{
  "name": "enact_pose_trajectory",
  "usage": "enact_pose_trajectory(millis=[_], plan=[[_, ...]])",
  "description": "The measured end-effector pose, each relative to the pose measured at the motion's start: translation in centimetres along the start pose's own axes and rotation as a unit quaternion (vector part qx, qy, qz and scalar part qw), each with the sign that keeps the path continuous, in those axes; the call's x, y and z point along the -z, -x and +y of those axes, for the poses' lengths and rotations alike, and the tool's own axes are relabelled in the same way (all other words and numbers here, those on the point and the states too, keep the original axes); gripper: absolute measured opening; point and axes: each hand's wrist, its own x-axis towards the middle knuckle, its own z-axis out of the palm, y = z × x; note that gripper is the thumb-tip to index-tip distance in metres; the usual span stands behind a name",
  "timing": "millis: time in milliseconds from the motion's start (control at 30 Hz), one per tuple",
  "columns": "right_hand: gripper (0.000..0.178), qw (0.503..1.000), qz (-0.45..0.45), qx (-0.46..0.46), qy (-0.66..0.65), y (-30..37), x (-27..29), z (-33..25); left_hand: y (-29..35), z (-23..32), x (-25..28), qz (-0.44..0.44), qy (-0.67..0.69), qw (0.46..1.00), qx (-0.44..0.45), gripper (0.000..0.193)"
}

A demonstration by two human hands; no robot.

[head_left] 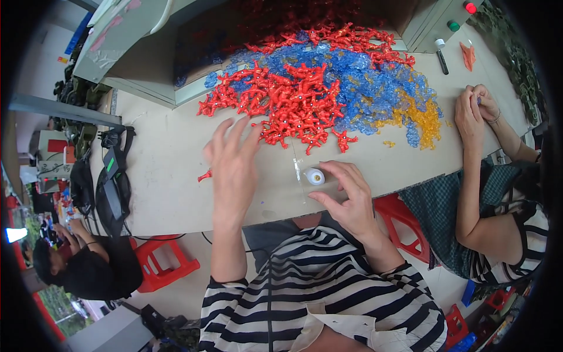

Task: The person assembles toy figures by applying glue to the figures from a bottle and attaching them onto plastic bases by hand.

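My left hand (233, 155), a little blurred, is over the table with its fingers apart, at the near left edge of a heap of small red plastic figures (299, 97). Nothing shows in its fingers. A lone red piece (204, 175) lies just left of that hand. My right hand (350, 196) is open, thumb and fingers apart in a curve. Close to its fingertips stands a small white round container (315, 176) with a yellowish centre; I cannot tell whether they touch it.
Behind the red heap spread translucent blue pieces (363, 88) and yellow pieces (427, 117). A grey metal housing (141, 82) backs the table. A marker (441, 57) and an orange scrap (467, 56) lie far right. A co-worker's hands (478, 111) work at the right.
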Motion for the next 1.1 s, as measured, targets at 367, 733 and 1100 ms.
enact_pose_trajectory(millis=[367, 733, 1100], plan=[[0.028, 0.981, 0.001, -0.058, -0.187, 1.3, -0.1, 0.3, 2.4, 1.1, -0.2, -0.066, 0.215, 0.965, 0.137, 0.024], [0.032, 0.971, 0.049, -0.095, -0.212, 3.4, 2.5, -1.7, 8.1, 4.5, -0.9, -0.082, 0.866, 0.340, 0.358, 0.020], [0.035, 0.996, -0.002, 0.060, -0.069, 3.0, 2.8, -2.1, 9.1, 4.7, -1.5, -0.104, 0.909, 0.161, 0.370, 0.015]])
